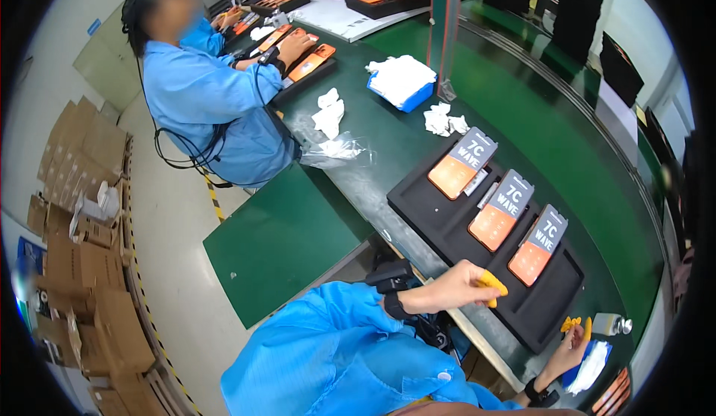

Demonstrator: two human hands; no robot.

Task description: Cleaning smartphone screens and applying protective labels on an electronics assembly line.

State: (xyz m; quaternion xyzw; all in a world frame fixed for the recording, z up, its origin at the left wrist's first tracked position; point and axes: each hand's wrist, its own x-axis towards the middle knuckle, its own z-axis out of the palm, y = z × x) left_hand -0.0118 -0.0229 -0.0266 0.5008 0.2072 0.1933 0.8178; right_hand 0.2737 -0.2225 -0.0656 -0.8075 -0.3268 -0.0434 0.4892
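A black tray (418, 211) lies on the green bench in front of me, with three orange phones (456, 177) in it. Each carries a grey printed film on its upper part. Over the tray's near edge is my left hand (459, 285), its fingers pressed together. Yellow finger cots cover its fingertips; whether anything is pinched between them is hidden. My right hand (568, 353) is past the tray's right end, fingers apart, one in a yellow cot. Its fingertips are beside a small heap of yellow pieces (570, 324), apparently loose finger cots.
A bottle with a metal top (613, 325) and a blue pack of white wipes (593, 367) stand near my right hand. More orange phones (613, 397) lie lower right. Crumpled wipes (445, 120) and a blue box (403, 88) are farther back. A co-worker (212, 103) handles phones at left.
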